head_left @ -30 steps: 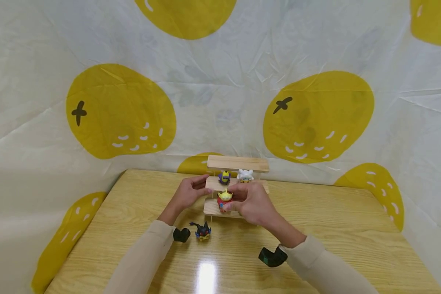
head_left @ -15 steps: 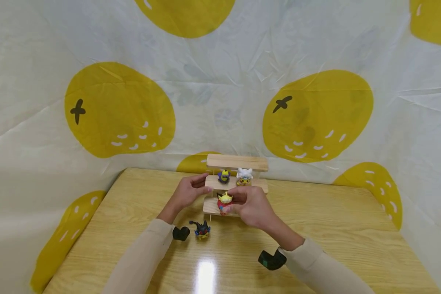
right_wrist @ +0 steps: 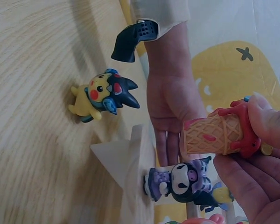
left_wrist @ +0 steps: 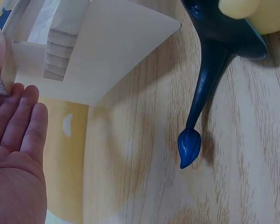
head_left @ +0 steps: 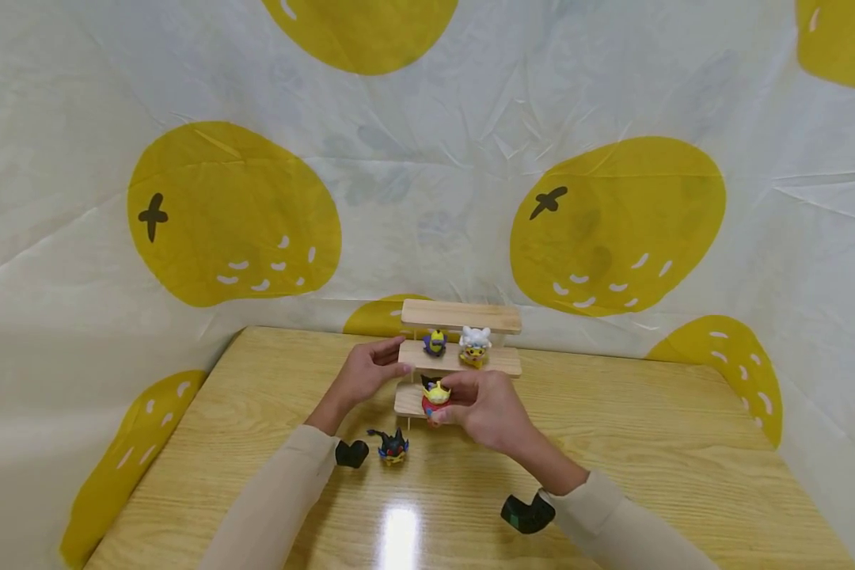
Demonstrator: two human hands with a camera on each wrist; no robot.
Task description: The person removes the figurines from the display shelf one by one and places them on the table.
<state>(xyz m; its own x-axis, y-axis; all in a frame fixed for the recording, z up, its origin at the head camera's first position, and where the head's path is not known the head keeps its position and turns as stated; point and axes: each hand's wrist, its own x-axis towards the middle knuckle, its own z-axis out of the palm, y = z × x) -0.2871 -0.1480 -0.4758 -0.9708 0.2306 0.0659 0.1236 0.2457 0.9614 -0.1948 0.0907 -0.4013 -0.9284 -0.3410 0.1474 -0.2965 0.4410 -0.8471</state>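
Note:
My right hand pinches a toy figurine between thumb and fingers. It has a waffle-cone body, a red coat and a yellow three-eyed head, and is held above the lowest board of a small wooden display shelf. Beside it on that board stands a black-and-purple figurine. At the shelf's left end, my left hand grips the middle board, thumb on one side and fingers on the other. On the middle board are a purple-and-yellow figurine and a white-hooded yellow figurine.
A yellow figurine in a black hood lies on the wooden table, in front of the shelf's left side; its blue-tipped tail shows in the left wrist view. A patterned cloth hangs behind the table.
My right hand has lowered slightly toward me with the cone-bodied figurine, revealing more of the white-hooded figurine and the dark one behind. My left hand stays at the shelf.

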